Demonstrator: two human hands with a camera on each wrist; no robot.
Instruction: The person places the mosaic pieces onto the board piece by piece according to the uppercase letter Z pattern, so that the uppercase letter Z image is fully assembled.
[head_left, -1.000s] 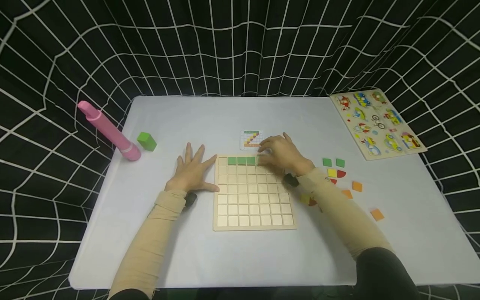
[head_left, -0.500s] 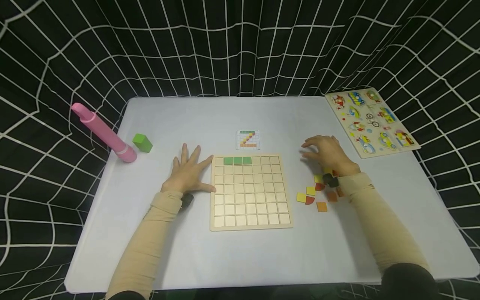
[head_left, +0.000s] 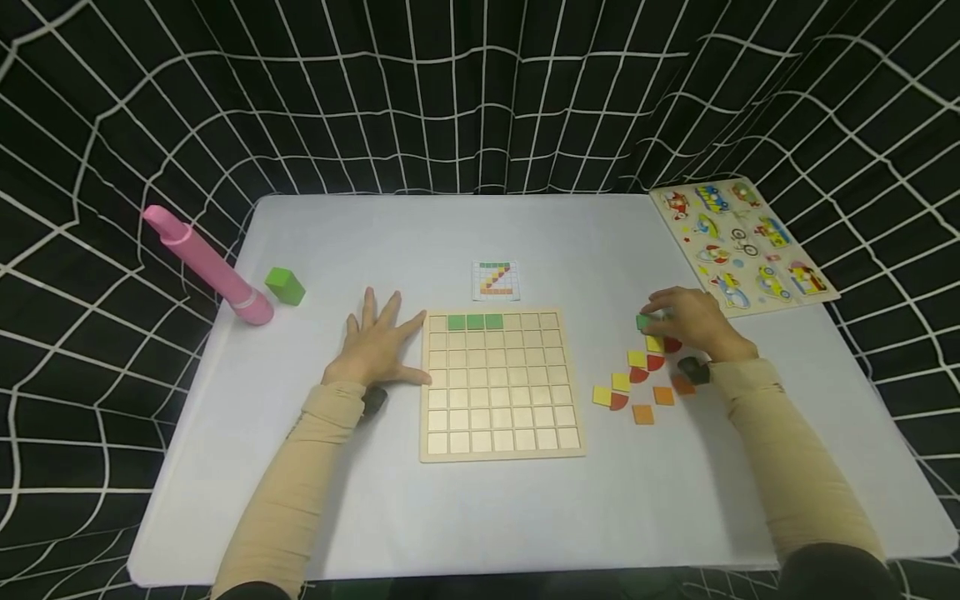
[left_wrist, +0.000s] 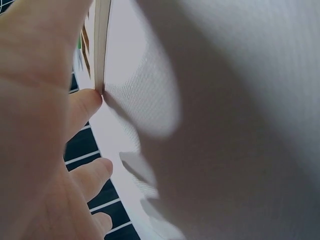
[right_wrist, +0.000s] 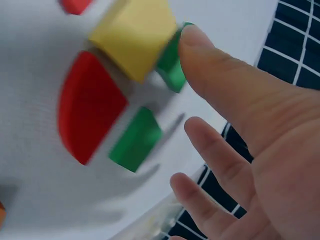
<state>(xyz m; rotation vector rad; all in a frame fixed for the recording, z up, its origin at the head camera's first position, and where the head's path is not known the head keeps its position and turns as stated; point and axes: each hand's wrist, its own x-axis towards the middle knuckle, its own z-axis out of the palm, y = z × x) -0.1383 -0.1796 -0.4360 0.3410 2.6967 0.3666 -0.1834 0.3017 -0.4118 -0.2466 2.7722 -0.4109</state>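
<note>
In the head view my left hand lies flat on the table with fingers spread. Its thumb and little-side reach touch the left edge of the wooden grid board. Three green square tiles fill cells in the board's top row. To the right, my right hand pinches a green tile beside a yellow tile; the thumb overlaps the tile in the right wrist view and the index finger is hidden behind it. A second green tile lies near a red quarter-round tile.
Several yellow, red and orange tiles lie right of the board. A pattern card is beyond the board. A vehicle puzzle lies at the back right. A green block and a pink tube stand left.
My right hand has moved from the board's top row rightward to the loose tiles and come down at a green one. My left hand has stayed at the board's left edge.
</note>
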